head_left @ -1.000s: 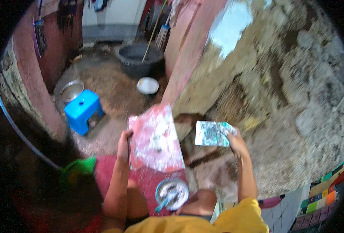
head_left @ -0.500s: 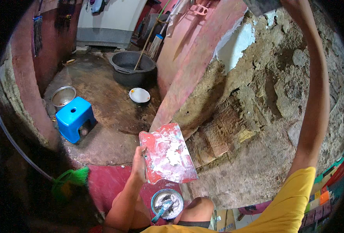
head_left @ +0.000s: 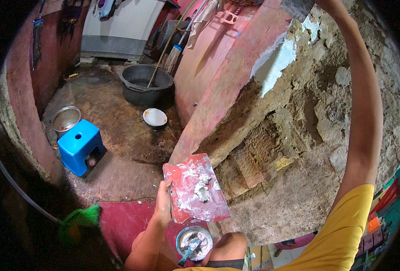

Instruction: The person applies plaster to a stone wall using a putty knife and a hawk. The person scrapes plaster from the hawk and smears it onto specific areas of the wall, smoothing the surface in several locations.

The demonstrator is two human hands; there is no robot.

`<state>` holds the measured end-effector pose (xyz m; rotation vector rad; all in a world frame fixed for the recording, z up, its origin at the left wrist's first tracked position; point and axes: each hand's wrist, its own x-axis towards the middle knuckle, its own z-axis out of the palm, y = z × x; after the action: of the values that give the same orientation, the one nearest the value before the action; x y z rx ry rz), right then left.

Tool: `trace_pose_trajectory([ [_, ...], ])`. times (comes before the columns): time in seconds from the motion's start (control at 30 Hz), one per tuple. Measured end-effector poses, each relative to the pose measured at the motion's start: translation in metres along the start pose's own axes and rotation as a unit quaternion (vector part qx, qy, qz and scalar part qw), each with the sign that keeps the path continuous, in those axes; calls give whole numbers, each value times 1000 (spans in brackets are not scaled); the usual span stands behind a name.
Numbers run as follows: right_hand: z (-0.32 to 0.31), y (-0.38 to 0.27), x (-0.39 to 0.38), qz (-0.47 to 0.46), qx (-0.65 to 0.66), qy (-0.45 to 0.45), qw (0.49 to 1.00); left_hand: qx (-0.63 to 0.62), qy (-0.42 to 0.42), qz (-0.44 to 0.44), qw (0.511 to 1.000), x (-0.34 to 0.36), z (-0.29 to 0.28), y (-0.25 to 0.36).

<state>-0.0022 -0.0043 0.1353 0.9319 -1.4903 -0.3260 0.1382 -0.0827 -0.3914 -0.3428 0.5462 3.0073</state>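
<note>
My left hand [head_left: 164, 198] is closed around the left edge of a red board [head_left: 182, 180] smeared with white. A lump of white paste [head_left: 202, 189] sits on it. My right arm reaches up along the rough wall, and my right hand [head_left: 330, 4] is at the top edge, partly cut off. It grips a flat grey blade [head_left: 298, 8] held against the wall. Just below the blade are white patches [head_left: 277, 63] on the bare surface. Between my knees stands a round tub [head_left: 178, 239] of white paste with a blue-handled spatula [head_left: 189, 251] in it.
Crumbling wall [head_left: 308, 135] fills the right side. Left of me stand a blue stool [head_left: 80, 144], a metal pot [head_left: 65, 118] and a green broom [head_left: 83, 217]. Farther off are a white plate [head_left: 155, 117] and a big black basin [head_left: 145, 88] with a stick in it.
My view has shifted slightly, and the board sits a little lower in it. The right hand and blade have moved a little left along the wall top. Both hands keep their grips.
</note>
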Motion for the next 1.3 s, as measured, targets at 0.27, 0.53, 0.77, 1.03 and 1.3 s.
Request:
trace_pose_trajectory([
  [0.27,11,-9,-11,15,-15,-3,1000,38,15,33,999,3,-9,-2],
  [0.53,21,4,-16,-6,-59,-114,992,-3,0,-8,1000,1,2,-1],
  [0.77,24,-33,-31,21,15,-104,994,-6,-4,1,1000,0,-2,0],
  [1.03,25,-40,-43,5,111,-90,990,-25,-22,-5,999,-4,7,2],
  [1.3,38,-43,-50,23,-2,-98,995,0,-11,-5,1000,-2,2,1],
])
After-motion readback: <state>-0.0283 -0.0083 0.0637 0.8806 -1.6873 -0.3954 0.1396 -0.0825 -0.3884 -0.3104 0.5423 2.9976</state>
